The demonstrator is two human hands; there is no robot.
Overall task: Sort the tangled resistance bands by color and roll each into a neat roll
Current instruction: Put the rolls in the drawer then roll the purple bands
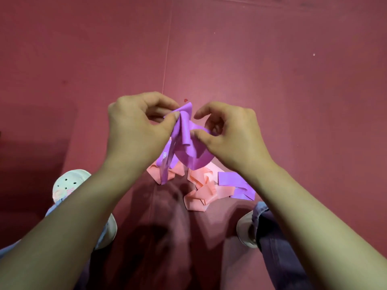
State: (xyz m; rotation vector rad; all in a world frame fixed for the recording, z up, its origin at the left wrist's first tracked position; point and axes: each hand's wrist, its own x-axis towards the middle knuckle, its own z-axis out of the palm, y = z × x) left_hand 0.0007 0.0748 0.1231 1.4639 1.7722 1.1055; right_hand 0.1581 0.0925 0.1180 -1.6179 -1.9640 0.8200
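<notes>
Bare arms [69, 216] reach out; left hand [136, 130] and right hand [228, 137] pinch the thin purple rubber band [188, 151], held up probably to free it from crumpled pink rubber bands [201, 195] below.

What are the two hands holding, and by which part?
The purple band: the left hand pinches its bunched upper end, the right hand grips the fold beside it.

Workout space, gym or home unclear: red seamed floor mats [272, 70], resistance bands [199, 197].
</notes>
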